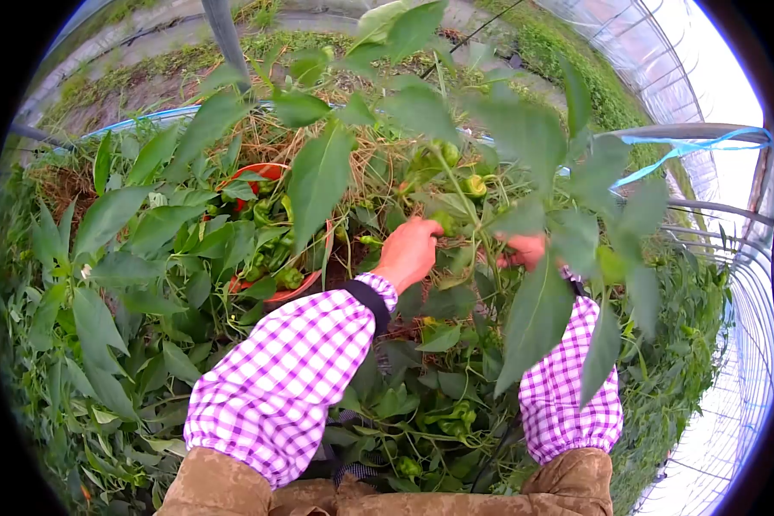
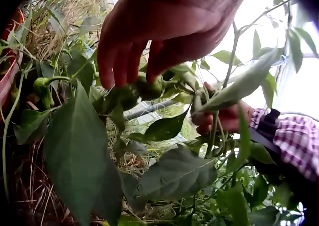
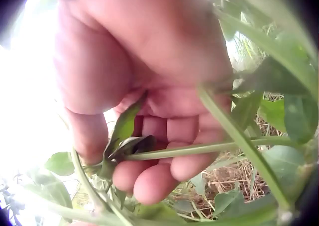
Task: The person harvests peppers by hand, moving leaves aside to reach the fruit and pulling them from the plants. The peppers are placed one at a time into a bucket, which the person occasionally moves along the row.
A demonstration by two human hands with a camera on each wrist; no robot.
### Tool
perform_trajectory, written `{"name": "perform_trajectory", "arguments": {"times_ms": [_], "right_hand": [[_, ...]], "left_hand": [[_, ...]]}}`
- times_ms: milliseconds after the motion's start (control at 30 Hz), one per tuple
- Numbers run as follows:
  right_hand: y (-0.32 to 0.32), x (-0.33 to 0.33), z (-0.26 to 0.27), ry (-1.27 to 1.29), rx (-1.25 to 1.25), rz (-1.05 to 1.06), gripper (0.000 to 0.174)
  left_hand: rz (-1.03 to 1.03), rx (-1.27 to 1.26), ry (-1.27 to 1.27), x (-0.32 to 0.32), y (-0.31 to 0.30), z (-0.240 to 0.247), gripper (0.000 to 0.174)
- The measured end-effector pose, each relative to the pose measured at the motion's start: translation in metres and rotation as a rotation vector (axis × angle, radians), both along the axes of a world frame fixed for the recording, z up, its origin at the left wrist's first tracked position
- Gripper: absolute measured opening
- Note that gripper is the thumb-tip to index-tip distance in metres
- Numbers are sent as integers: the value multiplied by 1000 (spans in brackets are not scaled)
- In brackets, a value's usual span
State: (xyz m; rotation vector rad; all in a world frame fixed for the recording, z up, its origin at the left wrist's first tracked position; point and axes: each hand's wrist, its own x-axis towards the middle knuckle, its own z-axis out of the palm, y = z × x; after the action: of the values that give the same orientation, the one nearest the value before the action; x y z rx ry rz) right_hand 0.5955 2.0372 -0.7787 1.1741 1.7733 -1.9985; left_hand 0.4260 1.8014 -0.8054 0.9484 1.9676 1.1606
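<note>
My left hand (image 1: 408,252) reaches into a pepper plant, palm down. In the left wrist view its thumb and fingers hold a green pepper (image 2: 148,88) among the leaves; the fingertips are partly hidden behind it. To its right, half behind leaves, is my right hand (image 1: 522,249). Its fingers curl round a green stem (image 3: 189,150) in the right wrist view, and a small dark leaf (image 3: 124,128) pokes up between thumb and palm. A pale yellow-green pepper (image 1: 475,186) hangs just beyond both hands.
Left of the hands, a red tub (image 1: 271,167) with several green peppers (image 1: 290,278) sits among foliage. Large leaves (image 1: 537,322) hang close in front of the right hand. Blue twine (image 1: 684,148) is tied to a pipe at right. More peppers (image 1: 456,420) grow low near my body.
</note>
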Motion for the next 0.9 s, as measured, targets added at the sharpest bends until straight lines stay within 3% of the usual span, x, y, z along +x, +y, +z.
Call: {"name": "perform_trajectory", "arguments": {"times_ms": [33,133,167,200,267,333,400,433,467,533,600,667,733,800,867,900], "right_hand": [[-13,-2,12,1,-2,2,45],[-77,-34,86,1,181,-7,37],[-51,-29,63,-31,-6,-5,28],[-53,-26,57,-30,-4,-4,28],[-56,-16,50,273,-137,-70,23],[-54,-19,54,203,-110,-54,20],[-47,-20,58,59,-53,-32,15],[-40,-17,53,-56,29,-79,20],[-33,-11,46,-30,-38,-44,18],[-44,-18,59,-15,-168,9,14],[-42,-20,52,-26,-143,41,13],[-40,-20,43,-36,-119,75,12],[-41,-21,40,-111,78,173,11],[-51,-23,41,-24,41,178,11],[-71,-21,47,114,120,17,11],[-60,-29,45,-111,-98,158,11]], "left_hand": [[39,65,29,0,-11,15,26],[7,117,-78,5,4,-8,27],[-9,146,-133,8,9,-14,28],[-8,148,-132,7,10,-9,28],[-123,115,11,5,11,3,25],[-162,160,4,6,15,-9,20],[-227,307,-130,11,23,-20,19],[-218,304,-197,8,15,-4,22],[-216,303,-198,7,14,1,22],[-220,301,-602,7,14,5,23],[-209,360,-641,8,14,9,23],[-319,145,-447,1,13,16,30],[-266,177,-323,6,11,28,22],[-227,-19,242,17,10,38,19],[-145,-46,272,37,33,9,15],[-66,-25,221,43,39,-2,15]]}}
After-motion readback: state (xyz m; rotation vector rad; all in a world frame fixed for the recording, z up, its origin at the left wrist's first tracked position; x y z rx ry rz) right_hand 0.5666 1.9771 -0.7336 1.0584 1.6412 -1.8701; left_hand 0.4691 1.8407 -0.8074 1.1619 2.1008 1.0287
